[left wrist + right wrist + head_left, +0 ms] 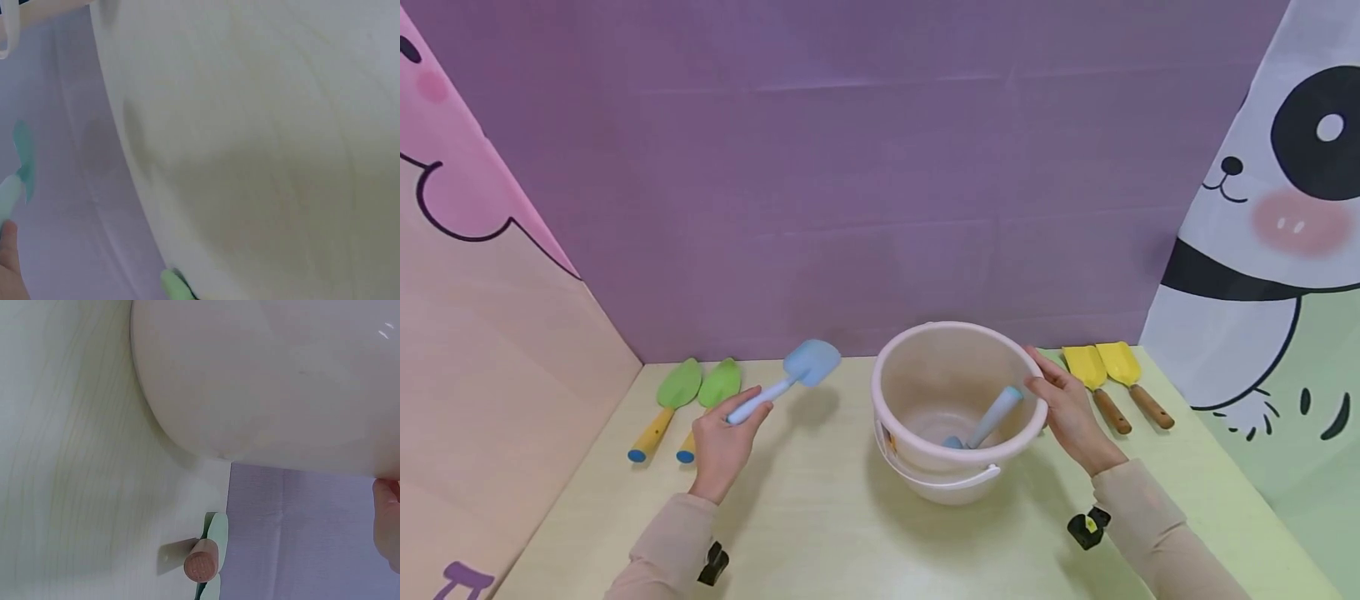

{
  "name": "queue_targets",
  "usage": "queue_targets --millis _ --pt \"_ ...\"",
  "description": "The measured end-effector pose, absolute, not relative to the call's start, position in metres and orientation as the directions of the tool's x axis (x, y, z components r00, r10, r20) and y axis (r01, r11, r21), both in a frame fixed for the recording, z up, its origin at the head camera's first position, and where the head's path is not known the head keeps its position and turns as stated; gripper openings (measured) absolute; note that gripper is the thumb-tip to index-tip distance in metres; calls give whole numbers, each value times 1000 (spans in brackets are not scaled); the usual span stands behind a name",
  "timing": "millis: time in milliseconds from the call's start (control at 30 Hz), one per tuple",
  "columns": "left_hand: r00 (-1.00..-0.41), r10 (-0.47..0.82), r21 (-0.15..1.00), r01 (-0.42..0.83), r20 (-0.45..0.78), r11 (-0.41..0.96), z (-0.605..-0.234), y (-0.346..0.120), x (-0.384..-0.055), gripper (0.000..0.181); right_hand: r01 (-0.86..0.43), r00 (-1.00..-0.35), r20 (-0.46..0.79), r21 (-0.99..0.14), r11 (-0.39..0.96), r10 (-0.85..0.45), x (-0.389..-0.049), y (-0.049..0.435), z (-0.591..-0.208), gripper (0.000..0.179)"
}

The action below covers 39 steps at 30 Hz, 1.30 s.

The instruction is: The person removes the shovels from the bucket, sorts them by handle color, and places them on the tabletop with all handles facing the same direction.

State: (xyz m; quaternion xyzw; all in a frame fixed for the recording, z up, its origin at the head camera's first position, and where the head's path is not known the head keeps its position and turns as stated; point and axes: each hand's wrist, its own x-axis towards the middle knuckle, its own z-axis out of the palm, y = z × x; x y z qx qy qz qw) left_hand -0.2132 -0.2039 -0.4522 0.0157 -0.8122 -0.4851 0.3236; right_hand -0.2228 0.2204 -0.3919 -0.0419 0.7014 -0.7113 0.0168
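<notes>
My left hand [724,437] pinches the handle of a light blue toy shovel [811,362], holding it above the table left of the bucket, blade pointing away. The left wrist view catches this shovel's blade [24,153] and part of the hand at its left edge. A pale pink bucket [940,375] is at the centre right, its white handle hanging down in front. My right hand [1071,408] grips the bucket's right rim, thumb over the edge. Inside leans a second blue shovel [994,417], its blade mostly hidden. Whether the bucket's base touches the table is unclear.
On the table [797,533], two green shovels, one outer [679,383] and one inner [721,383], lie at the left, the inner partly behind my left hand. Two yellow shovels [1117,362] with brown handles lie right of my right hand. A purple wall [880,183] stands behind.
</notes>
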Motion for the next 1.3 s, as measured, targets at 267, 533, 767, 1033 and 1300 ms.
queue_targets --millis 267,533,767,1033,1300 --pt "-798 -418 830 173 434 530 -470 -210 -220 28 -43 -995 45 -999 -21 -93 -223 221 -392 57" --pt "-782 -481 856 126 396 501 -484 -212 -228 27 -47 -994 50 -999 -27 -97 -224 221 -392 58" --pt "-783 -544 891 29 302 454 -496 -208 -234 30 -50 -995 53 -998 -36 -89 -223 221 -392 57" --pt "-773 -602 931 -45 198 363 -504 -203 -240 32 -52 -994 54 -998 -31 -91 -221 221 -393 58" --pt "-774 -610 905 -123 170 408 -508 -198 -248 33 -51 -995 54 -998 -33 -88 -222 222 -393 59"
